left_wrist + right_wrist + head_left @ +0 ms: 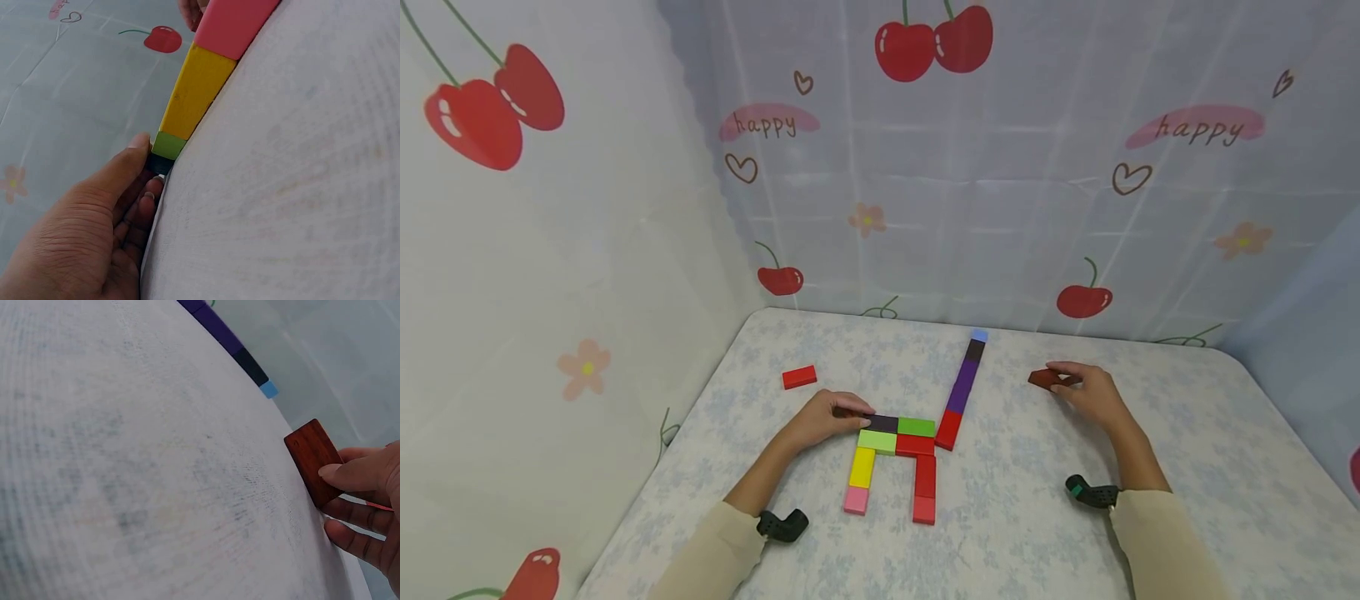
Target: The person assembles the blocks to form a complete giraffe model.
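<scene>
Flat coloured blocks lie edge to edge on the table. My left hand (831, 417) is at the left end of the top row, its thumb and fingers pinching the end of a black block (882, 424). Beside that is a green block (917, 427); light green (877, 442) and red (915, 446) blocks lie below. Two legs run toward me: yellow (862, 468) over pink (855, 500), and red (926, 477) over lighter red (924, 510). Off to the right, my right hand (1092, 393) pinches a brown wooden block (314, 462), tilted, between thumb and fingers.
A slanting line of blocks reaches the far side: red (949, 430), purple (964, 386), black (974, 350) and light blue (979, 335). One loose red block (799, 377) lies at the left. Behind the table (1000, 542) hangs a cherry-print curtain (955, 208).
</scene>
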### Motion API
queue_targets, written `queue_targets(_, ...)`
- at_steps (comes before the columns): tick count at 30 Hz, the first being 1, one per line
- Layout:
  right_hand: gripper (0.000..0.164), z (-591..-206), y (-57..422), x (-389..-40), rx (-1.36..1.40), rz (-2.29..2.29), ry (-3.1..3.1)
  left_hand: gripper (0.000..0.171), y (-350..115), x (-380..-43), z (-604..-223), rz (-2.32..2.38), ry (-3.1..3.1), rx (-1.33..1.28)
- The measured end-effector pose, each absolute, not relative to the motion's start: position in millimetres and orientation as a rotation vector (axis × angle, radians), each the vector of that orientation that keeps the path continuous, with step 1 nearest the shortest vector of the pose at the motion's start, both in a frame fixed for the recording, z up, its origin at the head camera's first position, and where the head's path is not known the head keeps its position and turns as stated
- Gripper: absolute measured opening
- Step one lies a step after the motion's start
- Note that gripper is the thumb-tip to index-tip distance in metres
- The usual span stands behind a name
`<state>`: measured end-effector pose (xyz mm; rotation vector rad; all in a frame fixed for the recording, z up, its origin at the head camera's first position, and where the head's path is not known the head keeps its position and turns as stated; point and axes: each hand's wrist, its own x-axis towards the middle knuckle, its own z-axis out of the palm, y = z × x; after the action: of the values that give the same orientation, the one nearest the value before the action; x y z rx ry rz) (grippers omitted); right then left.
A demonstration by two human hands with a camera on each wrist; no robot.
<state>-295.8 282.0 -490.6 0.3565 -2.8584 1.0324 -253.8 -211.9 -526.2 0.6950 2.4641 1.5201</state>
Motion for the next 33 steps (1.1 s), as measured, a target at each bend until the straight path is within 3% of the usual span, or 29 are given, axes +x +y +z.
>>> queue_targets(33,0.037,-490,255,-313,0.303,1.052,-2.672,0.021,-213,-253,-526,1.489,2.474,0.712)
